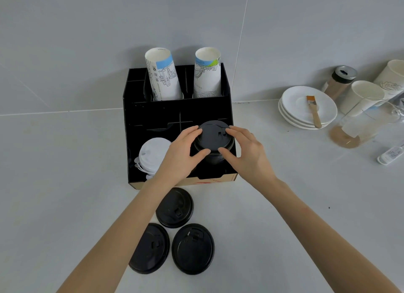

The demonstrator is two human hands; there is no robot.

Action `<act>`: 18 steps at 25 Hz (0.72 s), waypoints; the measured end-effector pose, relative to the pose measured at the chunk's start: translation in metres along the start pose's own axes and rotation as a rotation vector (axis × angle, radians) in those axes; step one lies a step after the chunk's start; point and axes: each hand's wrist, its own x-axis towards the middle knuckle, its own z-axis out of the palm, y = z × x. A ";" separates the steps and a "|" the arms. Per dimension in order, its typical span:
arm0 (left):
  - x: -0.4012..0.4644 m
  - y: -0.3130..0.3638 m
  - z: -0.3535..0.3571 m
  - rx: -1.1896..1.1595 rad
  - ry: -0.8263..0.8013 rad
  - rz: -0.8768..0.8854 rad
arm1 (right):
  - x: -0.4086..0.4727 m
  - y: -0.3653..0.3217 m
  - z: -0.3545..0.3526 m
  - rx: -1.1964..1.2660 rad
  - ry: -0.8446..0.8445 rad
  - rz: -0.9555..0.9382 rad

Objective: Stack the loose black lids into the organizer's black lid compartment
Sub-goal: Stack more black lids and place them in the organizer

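A black organizer point(133, 126) stands against the wall. In its front right compartment sits a stack of black lids point(213, 139). My left hand point(179, 155) and my right hand point(247, 155) both grip the rim of the top black lid, one on each side. Three loose black lids lie on the counter in front of the organizer: one nearest it point(175, 207), one at the front left point(150, 249), one at the front right point(193, 249). A stack of white lids point(150, 155) fills the front left compartment.
Two tall stacks of paper cups point(162, 74) point(207, 74) stand in the organizer's back slots. To the right are stacked white saucers point(306, 100) with a brush point(313, 111), a shaker jar point(338, 80), paper cups point(363, 96) and a glass pitcher point(358, 126).
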 end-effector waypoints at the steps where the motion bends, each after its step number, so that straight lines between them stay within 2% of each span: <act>1: 0.003 -0.002 0.001 0.004 -0.006 -0.003 | 0.003 0.001 0.002 -0.004 -0.005 0.005; 18: 0.011 -0.012 0.011 0.038 -0.064 -0.003 | 0.003 0.008 0.015 -0.094 -0.025 0.043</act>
